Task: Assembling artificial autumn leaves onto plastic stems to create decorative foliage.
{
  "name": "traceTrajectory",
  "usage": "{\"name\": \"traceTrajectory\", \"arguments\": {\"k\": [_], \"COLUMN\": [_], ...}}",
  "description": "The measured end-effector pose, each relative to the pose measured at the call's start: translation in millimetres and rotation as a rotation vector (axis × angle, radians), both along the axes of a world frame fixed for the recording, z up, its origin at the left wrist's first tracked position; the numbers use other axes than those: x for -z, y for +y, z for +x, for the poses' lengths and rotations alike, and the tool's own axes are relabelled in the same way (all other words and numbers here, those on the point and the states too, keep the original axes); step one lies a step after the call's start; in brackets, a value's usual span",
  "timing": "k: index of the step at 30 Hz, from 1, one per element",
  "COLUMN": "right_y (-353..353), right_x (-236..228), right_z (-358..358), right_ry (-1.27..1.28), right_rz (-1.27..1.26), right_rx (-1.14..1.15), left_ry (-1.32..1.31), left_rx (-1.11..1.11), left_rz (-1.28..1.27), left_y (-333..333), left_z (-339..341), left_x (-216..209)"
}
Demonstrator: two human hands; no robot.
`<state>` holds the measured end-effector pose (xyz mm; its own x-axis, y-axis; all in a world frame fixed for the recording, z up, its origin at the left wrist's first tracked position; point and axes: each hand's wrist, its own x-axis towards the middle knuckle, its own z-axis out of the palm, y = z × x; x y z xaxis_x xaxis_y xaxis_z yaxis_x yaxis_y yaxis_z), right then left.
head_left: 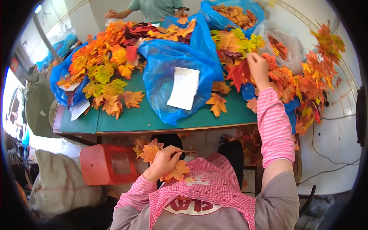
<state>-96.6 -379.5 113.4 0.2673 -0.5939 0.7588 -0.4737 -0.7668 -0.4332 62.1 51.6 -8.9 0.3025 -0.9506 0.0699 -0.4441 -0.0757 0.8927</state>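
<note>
Close to my lap, my left hand (165,161) is closed round the stem of a spray of orange artificial maple leaves (150,151). Its thin brown stem end pokes out to the right of my fingers. My right hand (258,69) reaches over the table's right side into a heap of leaves, with its fingers pinched together. Just left of it lies a dark red maple leaf (239,74), and yellow-green leaves (245,44) are beyond. What the right fingertips pinch, if anything, I cannot make out.
A blue plastic bag (157,88) with a white paper (184,88) lies mid-table. Leaf heaps (115,57) cover the green table's (161,123) left and right. A red stool (94,165) lies below. Another person (155,9) is across the table. Cables (326,155) trail at right.
</note>
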Motion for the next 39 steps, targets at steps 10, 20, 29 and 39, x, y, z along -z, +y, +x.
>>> {"name": "traceTrajectory", "arguments": {"k": [10,20,29,39], "right_y": [59.7,250.7,283.7,272.2], "right_x": [-53.2,72.0,106.4,100.9], "right_z": [7.4,24.7,15.5,26.7], "right_ry": [-0.151,0.286,0.163,0.155], "right_rz": [-0.022,0.913,0.568,0.841], "right_rx": [-0.224,-0.941,-0.788,-0.799], "left_ry": [-0.023,-0.046,-0.008,0.137], "left_rx": [-0.073,-0.141,-0.255,-0.301], "left_rz": [-0.071,-0.107,-0.249,-0.21], "left_y": [2.4,-11.0,-1.1,-17.0], "left_z": [-2.1,-7.0,-14.6,-4.5], "left_x": [0.0,-0.8,6.3,4.0]}}
